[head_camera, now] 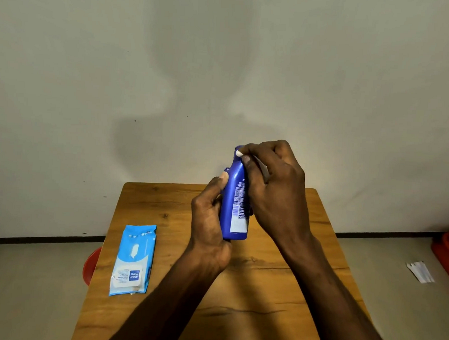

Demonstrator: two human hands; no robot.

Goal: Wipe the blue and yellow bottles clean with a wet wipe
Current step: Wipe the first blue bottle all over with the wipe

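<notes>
A blue plastic bottle [235,201] is held upright above the far middle of the wooden desk [277,276], between both hands. The left hand [210,221] grips its left side low down, and the right hand [272,188] wraps its right side and top, with a small white wet wipe [238,153] pinched against the bottle's upper end. A flat light-blue pack of wet wipes [133,260] lies on the desk's left part, left of the left forearm. A red round stool [91,265] sits on the floor just beyond the desk's left edge. The desk's far edge stands close to the wall [223,65].
</notes>
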